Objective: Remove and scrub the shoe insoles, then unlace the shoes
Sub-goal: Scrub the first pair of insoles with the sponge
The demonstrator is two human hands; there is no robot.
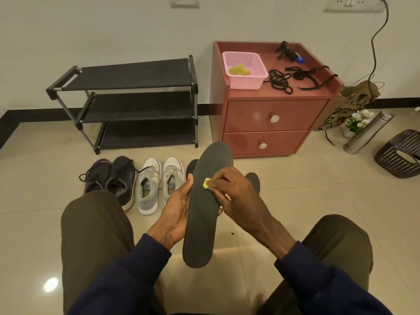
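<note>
Left hand (179,208): I see it wrapped round the long dark grey foam insole (202,223), holding it clear of the floor.
Right hand (236,189): pinches a small yellow scrub pad (206,183) against the insole.
Risk: hard rubbing could bend the insole or squeeze the pad out of the fingertips.
Left of left hand: two black laced sneakers (111,178), two white laced sneakers (159,183).
In hands: one insole, one pad.
Beyond right hand: one dark rounded shape (254,179), perhaps a second insole.
</note>
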